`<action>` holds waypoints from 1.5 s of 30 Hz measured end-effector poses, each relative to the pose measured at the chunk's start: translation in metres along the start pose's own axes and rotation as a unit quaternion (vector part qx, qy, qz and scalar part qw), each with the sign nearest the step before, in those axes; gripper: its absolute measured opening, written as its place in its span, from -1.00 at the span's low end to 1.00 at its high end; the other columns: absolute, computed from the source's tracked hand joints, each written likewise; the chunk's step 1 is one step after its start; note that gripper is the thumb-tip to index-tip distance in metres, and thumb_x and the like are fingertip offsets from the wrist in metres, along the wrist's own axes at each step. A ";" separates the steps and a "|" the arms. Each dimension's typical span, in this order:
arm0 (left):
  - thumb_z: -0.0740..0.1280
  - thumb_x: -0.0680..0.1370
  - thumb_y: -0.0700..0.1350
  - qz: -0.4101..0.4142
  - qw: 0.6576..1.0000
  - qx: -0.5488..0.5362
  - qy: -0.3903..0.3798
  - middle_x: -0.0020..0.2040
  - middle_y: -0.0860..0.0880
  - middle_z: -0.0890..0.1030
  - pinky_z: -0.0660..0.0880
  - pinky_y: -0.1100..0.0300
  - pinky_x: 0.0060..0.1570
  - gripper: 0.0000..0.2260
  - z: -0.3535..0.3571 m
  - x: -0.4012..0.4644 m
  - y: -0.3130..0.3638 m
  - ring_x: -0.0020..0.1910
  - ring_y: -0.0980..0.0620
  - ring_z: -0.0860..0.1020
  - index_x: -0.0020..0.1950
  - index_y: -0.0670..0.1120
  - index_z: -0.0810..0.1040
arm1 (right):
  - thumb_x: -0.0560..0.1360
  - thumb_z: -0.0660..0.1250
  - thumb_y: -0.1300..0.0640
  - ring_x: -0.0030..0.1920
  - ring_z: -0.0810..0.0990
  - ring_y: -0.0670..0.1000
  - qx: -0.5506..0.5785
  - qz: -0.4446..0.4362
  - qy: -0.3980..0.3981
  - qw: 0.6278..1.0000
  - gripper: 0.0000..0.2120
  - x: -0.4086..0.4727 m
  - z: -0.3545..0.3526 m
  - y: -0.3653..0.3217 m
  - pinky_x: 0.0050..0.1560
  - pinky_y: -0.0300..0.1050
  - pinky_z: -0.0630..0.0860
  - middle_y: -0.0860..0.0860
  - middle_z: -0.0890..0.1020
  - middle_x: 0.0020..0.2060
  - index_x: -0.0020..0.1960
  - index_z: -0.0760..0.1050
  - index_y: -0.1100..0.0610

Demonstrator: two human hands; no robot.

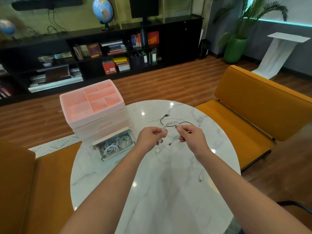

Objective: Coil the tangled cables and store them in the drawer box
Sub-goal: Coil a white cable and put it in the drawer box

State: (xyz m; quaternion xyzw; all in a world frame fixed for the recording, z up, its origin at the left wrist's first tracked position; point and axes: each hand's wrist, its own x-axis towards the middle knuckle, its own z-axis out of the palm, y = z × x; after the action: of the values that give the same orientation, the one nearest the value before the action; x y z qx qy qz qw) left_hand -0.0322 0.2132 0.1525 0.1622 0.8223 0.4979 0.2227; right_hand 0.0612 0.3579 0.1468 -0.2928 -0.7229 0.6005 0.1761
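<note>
Both hands were up over the table [168, 191], working a white cable [171, 130] between them. The left hand [149, 139] had its grip closed down to a pinch on one side of the loops, fingers curled tight; the right hand [191, 138] pinched the opposite side, thumb and fingertips on the strand. The bundle hung between the two grips, lifted clear of the marble, with a plug end [170, 144] dangling just below and a slack tail [164, 155] looping down under the left grip. A thin black cable [163, 119] ran just beyond the hands and seemed threaded through the white loops, a snag risk.

This stuff looked light, limp and springy; it would unwind if let go, so it wanted holding across all the loops at once, not by a connector. Off to the left of the left grip sat an open drawer [114, 144] with coiled cables inside, pulled out from the pink box [92, 105].
</note>
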 end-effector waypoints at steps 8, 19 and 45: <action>0.48 0.47 -0.26 -0.171 0.951 -0.258 -0.028 -0.16 -0.09 0.67 0.64 0.23 -0.21 -0.91 0.000 -0.005 0.005 -0.25 -0.07 0.66 -0.09 -0.22 0.60 | 0.53 0.39 0.07 -0.18 0.61 0.00 -0.044 -0.039 -0.005 0.998 -0.85 -0.005 0.008 0.015 -0.09 -0.20 0.53 0.06 0.58 -0.07 -0.01 0.63 0.14; 0.34 0.53 -0.39 -0.165 0.910 -0.354 -0.141 -0.03 -0.11 0.65 0.61 0.27 -0.02 -0.73 -0.004 -0.009 -0.002 -0.06 0.05 0.65 0.22 -0.25 0.59 | 0.54 0.38 0.11 -0.36 0.58 -0.09 -0.036 -0.005 0.000 0.999 -0.86 0.000 0.003 0.013 -0.33 -0.42 0.47 0.09 0.64 -0.26 -0.05 0.62 0.20; 0.49 0.46 -0.21 -0.111 0.977 -0.184 0.005 -0.14 -0.06 0.64 0.64 0.18 -0.12 -0.80 0.007 -0.003 0.005 -0.20 0.04 0.64 -0.04 -0.18 0.50 | 0.54 0.37 0.16 -0.23 0.65 -0.03 0.044 -0.003 -0.027 0.999 -0.87 -0.018 0.012 0.000 -0.19 -0.27 0.61 0.07 0.69 -0.21 0.00 0.64 0.20</action>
State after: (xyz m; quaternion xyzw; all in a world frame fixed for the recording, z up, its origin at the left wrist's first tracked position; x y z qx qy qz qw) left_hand -0.0252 0.2193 0.1552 0.0243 0.7306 0.6136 0.2986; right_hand 0.0676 0.3369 0.1462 -0.2659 -0.7011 0.6391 0.1712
